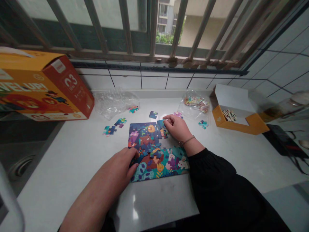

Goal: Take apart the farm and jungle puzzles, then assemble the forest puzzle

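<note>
A partly assembled colourful jigsaw puzzle [154, 151] lies on the white counter [72, 161] in front of me. My left hand [122, 166] rests flat on the puzzle's left edge, fingers stretched onto it. At the puzzle's top right corner my right hand [176, 126], fingers curled, pinches a puzzle piece [163, 124] against the assembled part. A thin bracelet sits on that wrist, above a black sleeve. Loose pieces [120, 122] lie scattered beyond the puzzle, some at the left [109, 130] and one at the top [153, 114].
An orange puzzle box [41, 87] stands at the back left. An empty clear bag [113, 103] and a bag of pieces [195, 103] lie near the tiled wall. An open orange tray box [238, 112] sits at the right, black cables [287, 141] beyond it. Window bars [127, 29] rise behind.
</note>
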